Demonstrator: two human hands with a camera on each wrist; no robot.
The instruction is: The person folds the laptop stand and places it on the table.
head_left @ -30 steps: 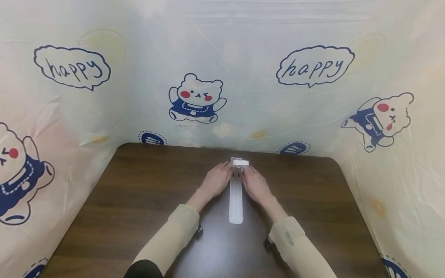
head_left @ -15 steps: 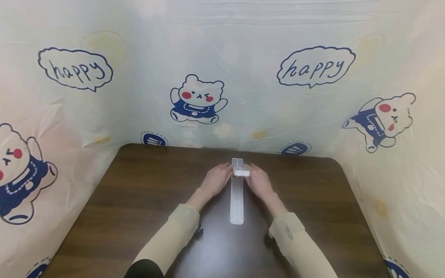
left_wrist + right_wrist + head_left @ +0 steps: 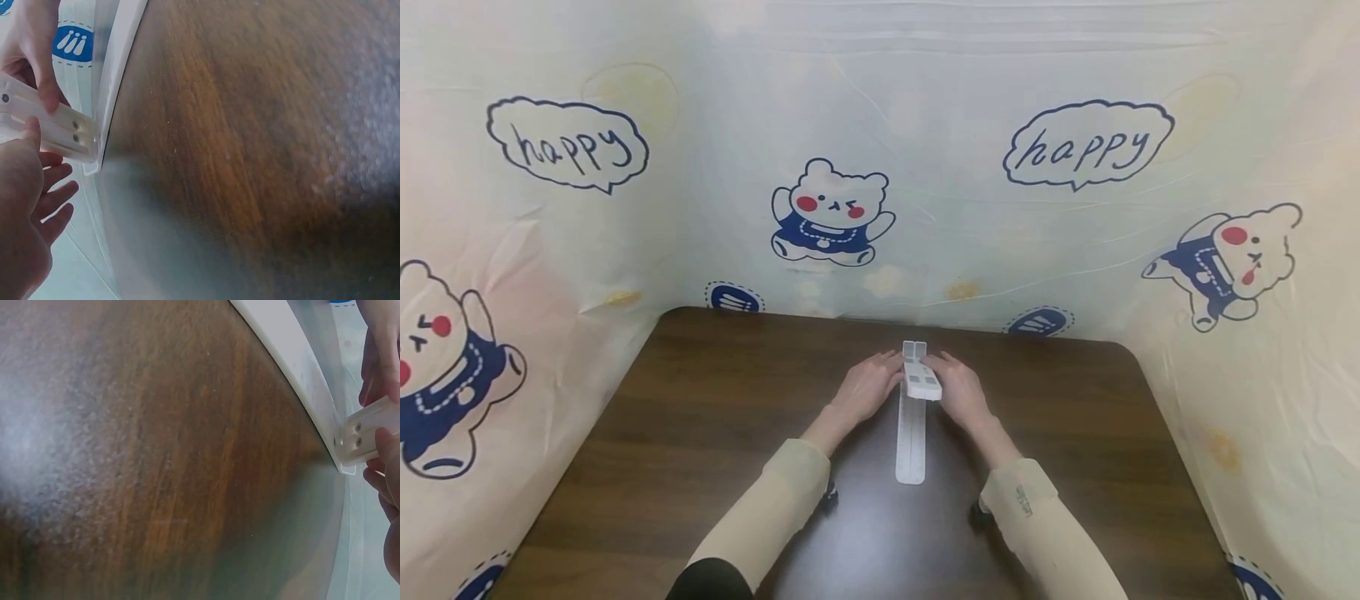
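A white plastic device stands on the table, made of a long flat strip (image 3: 912, 442) and a shorter upright piece (image 3: 922, 385) at its far end. The upright piece leans toward me, its broad face with grey patches turned up. My left hand (image 3: 868, 387) pinches it from the left, thumb on the near face and fingers behind. From the other side my right hand (image 3: 958, 392) grips it with thumb and fingers. Small screws show low on the piece (image 3: 61, 130) in the left wrist view. The right wrist view shows its foot (image 3: 353, 439) meeting the strip's end.
A dark brown wooden table (image 3: 737, 383) with rounded far corners carries the device near its back edge. A pale cloth (image 3: 955, 167) with printed bears and "happy" bubbles hangs behind and beside the table.
The upright piece has tipped toward me, its top moving nearer and lower while its face turned into view. Both hands stay at its sides; the flat strip lies nearly where it was.
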